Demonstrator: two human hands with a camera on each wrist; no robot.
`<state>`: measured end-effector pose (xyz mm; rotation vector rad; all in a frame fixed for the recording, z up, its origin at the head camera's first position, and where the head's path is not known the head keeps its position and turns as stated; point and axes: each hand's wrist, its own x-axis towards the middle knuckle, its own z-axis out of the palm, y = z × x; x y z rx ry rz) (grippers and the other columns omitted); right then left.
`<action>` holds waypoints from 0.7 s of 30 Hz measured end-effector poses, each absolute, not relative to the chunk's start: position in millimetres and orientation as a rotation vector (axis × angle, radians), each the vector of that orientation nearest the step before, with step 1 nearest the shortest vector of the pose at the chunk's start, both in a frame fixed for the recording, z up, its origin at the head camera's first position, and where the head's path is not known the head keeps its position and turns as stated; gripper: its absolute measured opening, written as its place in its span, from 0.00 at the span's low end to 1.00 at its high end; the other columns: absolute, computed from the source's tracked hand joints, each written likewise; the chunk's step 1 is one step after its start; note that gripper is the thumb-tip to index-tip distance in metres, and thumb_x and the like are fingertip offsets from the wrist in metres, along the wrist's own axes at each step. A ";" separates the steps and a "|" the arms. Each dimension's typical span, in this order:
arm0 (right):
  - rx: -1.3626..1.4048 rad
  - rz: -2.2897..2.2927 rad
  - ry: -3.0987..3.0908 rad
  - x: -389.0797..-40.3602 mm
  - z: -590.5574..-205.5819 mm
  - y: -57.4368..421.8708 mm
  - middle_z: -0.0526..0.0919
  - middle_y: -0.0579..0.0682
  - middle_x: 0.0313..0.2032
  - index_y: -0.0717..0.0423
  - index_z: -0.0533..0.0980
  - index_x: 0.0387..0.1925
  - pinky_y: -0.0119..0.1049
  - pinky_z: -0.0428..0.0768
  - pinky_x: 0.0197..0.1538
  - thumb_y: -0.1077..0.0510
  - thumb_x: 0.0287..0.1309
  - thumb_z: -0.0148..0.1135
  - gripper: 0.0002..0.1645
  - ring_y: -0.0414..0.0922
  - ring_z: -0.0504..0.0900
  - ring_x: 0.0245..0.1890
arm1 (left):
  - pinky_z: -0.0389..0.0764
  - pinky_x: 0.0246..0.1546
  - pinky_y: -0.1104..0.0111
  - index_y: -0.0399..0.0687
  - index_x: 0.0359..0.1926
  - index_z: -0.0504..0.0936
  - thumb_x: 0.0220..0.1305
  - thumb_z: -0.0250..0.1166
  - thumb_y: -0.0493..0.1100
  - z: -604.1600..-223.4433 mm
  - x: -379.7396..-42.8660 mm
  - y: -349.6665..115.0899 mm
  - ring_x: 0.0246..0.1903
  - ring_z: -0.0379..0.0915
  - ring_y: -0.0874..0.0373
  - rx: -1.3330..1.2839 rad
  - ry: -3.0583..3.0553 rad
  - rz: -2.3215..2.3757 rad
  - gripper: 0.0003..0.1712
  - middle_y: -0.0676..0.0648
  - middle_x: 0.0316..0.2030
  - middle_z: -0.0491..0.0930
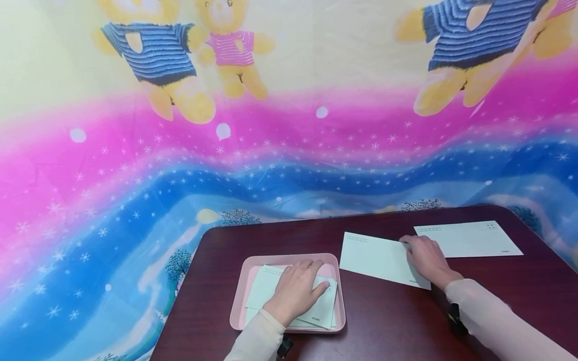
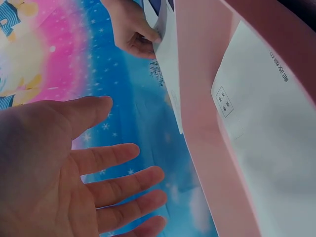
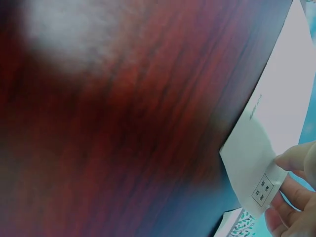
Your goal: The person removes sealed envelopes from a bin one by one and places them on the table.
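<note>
Envelopes (image 1: 265,287) in the tray (image 1: 289,258) lie partly hidden beneath the spread left hand (image 1: 294,292); the right hand (image 1: 426,256) pinches another envelope (image 1: 377,258).

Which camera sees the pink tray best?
The head view: it shows nearly the whole tray, though the left hand and sleeve cover some. The left wrist view shows only part of it, close up. The right wrist view shows none.
</note>
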<state>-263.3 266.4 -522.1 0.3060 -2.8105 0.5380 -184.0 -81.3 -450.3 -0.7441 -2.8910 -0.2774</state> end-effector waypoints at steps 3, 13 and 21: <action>0.297 0.532 -2.825 -267.9 -522.5 263.9 0.83 0.61 0.38 0.65 0.79 0.46 0.53 0.76 0.38 0.67 0.52 0.60 0.17 0.58 0.77 0.37 | 0.73 0.50 0.57 0.50 0.62 0.72 0.64 0.54 0.59 -449.9 -183.8 -82.0 0.56 0.70 0.54 -0.742 -2.887 -0.278 0.30 0.47 0.54 0.77; 0.259 0.577 -2.873 -276.9 -527.2 260.0 0.82 0.64 0.40 0.67 0.78 0.47 0.56 0.76 0.40 0.68 0.52 0.60 0.18 0.58 0.77 0.38 | 0.72 0.52 0.56 0.49 0.62 0.72 0.64 0.54 0.59 -451.0 -184.2 -83.5 0.56 0.70 0.53 -0.737 -2.888 -0.268 0.30 0.47 0.55 0.76; 0.277 0.648 -2.902 -276.8 -527.7 258.6 0.80 0.65 0.44 0.66 0.77 0.49 0.57 0.76 0.44 0.68 0.55 0.57 0.18 0.61 0.77 0.44 | 0.72 0.52 0.56 0.49 0.62 0.72 0.64 0.54 0.59 -449.9 -184.6 -83.8 0.57 0.70 0.53 -0.739 -2.884 -0.271 0.30 0.47 0.56 0.76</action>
